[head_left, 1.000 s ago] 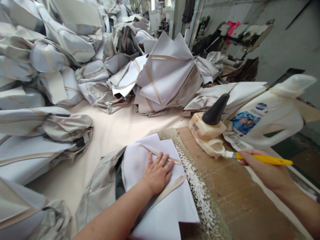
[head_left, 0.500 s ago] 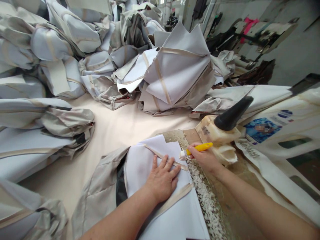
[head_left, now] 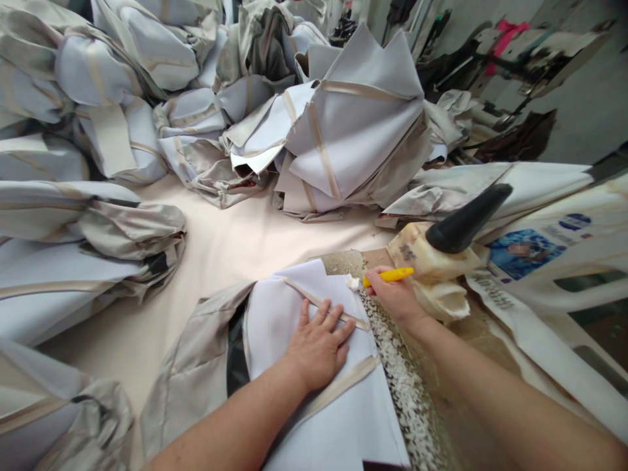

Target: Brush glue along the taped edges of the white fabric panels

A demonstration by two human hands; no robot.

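Left hand [head_left: 318, 347] lies flat, fingers spread, palm down on the white fabric piece [head_left: 314, 366] with tan strips, which sits at the near table edge beside a crusted board [head_left: 412, 405]. Right hand [head_left: 395, 297] closed around a yellow-handled brush [head_left: 385, 277], its white tip touching the fabric's far corner. Just beyond: glue-caked bottle [head_left: 432, 258] with black nozzle, a large white jug [head_left: 564, 242], then heaps of folded grey-white fabric pieces [head_left: 353, 131].

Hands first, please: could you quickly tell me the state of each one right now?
Left hand: open, fingers spread, pressed flat on the white fabric piece.
Right hand: closed around the yellow-handled brush, its bristle tip at the fabric's edge.
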